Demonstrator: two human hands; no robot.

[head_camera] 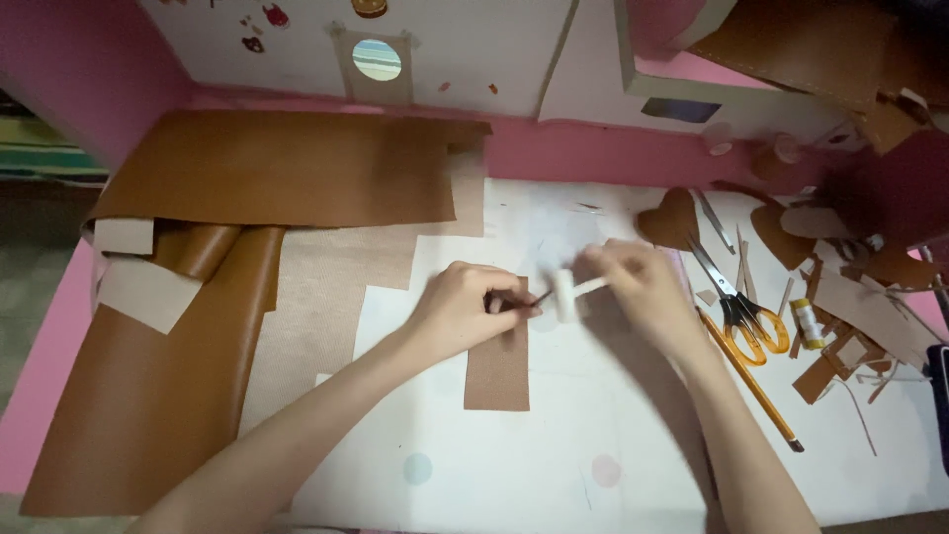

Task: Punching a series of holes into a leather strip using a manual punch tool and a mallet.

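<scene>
Centrally, brown leather strip (497, 371) (matte, rectangular) under left hand (463, 307) gripping punch (526, 300), right hand (638, 287) gripping mallet (568, 292).

Right hand (641, 287) and small white mallet (570, 293) blurry, thin dark tool (535, 298) by left hand (465, 309) too small to tell, brown strip (498, 368) top hidden under left hand, both elbows cut off at bottom edge

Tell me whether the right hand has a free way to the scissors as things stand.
Probably yes. The scissors lie just beside the right hand on the table, with nothing lying between them. But the hand is already gripping a small white mallet, so its fingers look occupied.
</scene>
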